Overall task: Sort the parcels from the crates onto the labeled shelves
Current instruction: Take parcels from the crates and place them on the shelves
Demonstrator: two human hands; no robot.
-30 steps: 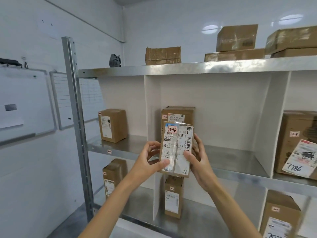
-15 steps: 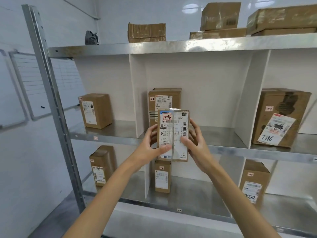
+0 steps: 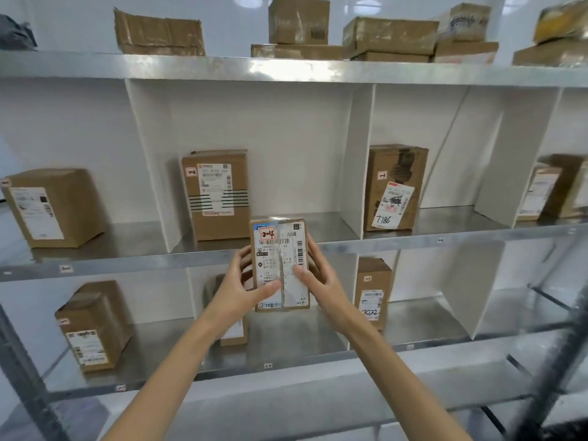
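Parcel [image 3: 280, 265]: small, upright, white label facing the viewer, tag handwritten "2-4". Held by left hand [image 3: 237, 289] and right hand [image 3: 323, 283], fingers curled round its sides, in front of the middle shelf [image 3: 127, 263].
Middle shelf: white dividers [image 3: 149, 154], one brown box per bay; the box marked "7786" [image 3: 397, 167] stands to the right.
Top shelf [image 3: 191, 66]: taped boxes [image 3: 159, 35], some stacked.
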